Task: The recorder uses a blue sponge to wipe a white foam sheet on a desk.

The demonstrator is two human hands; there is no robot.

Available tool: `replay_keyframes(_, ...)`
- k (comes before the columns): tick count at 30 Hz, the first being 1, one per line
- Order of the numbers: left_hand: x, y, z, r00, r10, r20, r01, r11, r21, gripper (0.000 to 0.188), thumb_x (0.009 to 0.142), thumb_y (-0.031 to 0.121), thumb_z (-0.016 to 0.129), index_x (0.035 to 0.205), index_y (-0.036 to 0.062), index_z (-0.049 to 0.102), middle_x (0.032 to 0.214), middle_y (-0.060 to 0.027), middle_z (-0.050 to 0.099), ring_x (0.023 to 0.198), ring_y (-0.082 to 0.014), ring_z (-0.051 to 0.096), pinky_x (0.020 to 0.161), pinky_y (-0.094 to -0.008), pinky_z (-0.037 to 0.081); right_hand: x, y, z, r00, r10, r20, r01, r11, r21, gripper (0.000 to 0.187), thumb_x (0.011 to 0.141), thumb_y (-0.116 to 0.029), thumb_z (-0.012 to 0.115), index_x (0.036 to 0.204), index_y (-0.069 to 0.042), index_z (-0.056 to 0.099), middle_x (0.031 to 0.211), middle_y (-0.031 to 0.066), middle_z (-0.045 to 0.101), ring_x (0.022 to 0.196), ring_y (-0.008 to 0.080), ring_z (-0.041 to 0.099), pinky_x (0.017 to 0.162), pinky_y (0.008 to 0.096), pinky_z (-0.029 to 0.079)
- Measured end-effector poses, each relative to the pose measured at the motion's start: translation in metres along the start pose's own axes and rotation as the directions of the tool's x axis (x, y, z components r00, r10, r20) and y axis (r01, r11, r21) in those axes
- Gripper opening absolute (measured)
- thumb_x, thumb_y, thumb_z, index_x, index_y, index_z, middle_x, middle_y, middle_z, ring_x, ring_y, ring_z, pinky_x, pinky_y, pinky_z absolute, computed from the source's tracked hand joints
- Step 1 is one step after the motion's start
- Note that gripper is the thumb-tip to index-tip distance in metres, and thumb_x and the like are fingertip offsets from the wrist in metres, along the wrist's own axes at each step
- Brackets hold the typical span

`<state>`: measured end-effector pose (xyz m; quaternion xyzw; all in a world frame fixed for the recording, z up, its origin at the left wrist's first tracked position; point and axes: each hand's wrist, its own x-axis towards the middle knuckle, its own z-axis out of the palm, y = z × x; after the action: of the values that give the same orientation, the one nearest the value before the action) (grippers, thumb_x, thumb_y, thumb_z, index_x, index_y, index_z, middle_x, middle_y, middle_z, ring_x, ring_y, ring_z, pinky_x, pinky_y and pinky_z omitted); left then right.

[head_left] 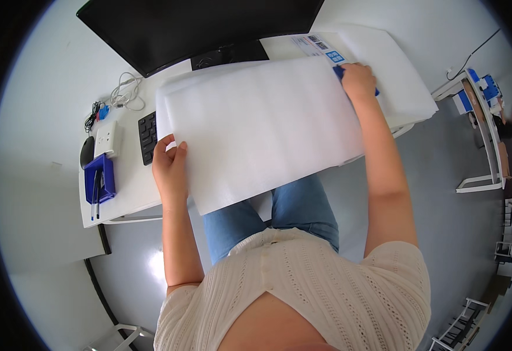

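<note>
Both hands, left hand (171, 167) and right hand (358, 81), fingers gripping a wide, white foam sheet (261, 126).

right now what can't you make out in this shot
- Head view: most of the keyboard lies under the white foam sheet.
- The blue thing under the right hand is mostly covered by the hand and sheet, so its kind is unclear.
- The monitor is cut off by the top edge.
- Things on the far table are too small.

I see a white desk (128, 190) carrying a monitor (197, 26), keyboard (147, 137), blue tray (100, 178), cables (124, 93) and white foam sheets (261, 128).
</note>
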<state>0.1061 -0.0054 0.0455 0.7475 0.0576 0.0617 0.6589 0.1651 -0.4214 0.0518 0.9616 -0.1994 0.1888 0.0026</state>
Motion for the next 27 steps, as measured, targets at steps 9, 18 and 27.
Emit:
replay_keyframes(9, 0.005, -0.004, 0.000, 1.000, 0.001, 0.012, -0.002, 0.999, 0.043, 0.041, 0.090, 0.011, 0.063, 0.124, -0.0087, 0.051, 0.084, -0.0089, 0.068, 0.072, -0.0092, 0.059, 0.064, -0.0225, 0.046, -0.105, -0.211, -0.045, 0.621, -0.631, -0.465, 0.779, 0.559, 0.283, 0.028, 0.082, -0.014, 0.056, 0.108, -0.016, 0.066, 0.126, 0.0093, 0.055, 0.117, 0.0311, 0.050, 0.089, 0.0476, 0.045)
replay_keyframes(18, 0.005, 0.003, -0.007, 0.991, -0.053, 0.120, 0.060, 0.996, -0.063, 0.042, 0.091, 0.004, 0.059, 0.126, -0.0109, 0.042, 0.088, -0.0160, 0.068, 0.078, -0.0143, 0.065, 0.069, -0.0226, 0.050, -0.097, -0.157, -0.036, 0.737, -0.636, -0.229, 0.676, 0.684, 0.274, 0.041, 0.083, -0.012, 0.054, 0.123, -0.012, 0.060, 0.132, 0.0032, 0.053, 0.120, 0.0236, 0.047, 0.092, 0.0427, 0.042)
replay_keyframes(27, 0.002, 0.003, -0.004, 0.995, 0.001, 0.099, 0.007, 0.997, -0.083, 0.044, 0.091, 0.006, 0.059, 0.127, -0.0118, 0.041, 0.086, -0.0156, 0.069, 0.077, -0.0135, 0.065, 0.069, -0.0214, 0.049, -0.047, 0.010, -0.003, 0.973, -0.206, -0.109, 0.215, 0.973, 0.085, 0.044, 0.085, -0.003, 0.047, 0.125, -0.015, 0.060, 0.130, 0.0036, 0.056, 0.111, 0.0283, 0.053, 0.091, 0.0418, 0.046)
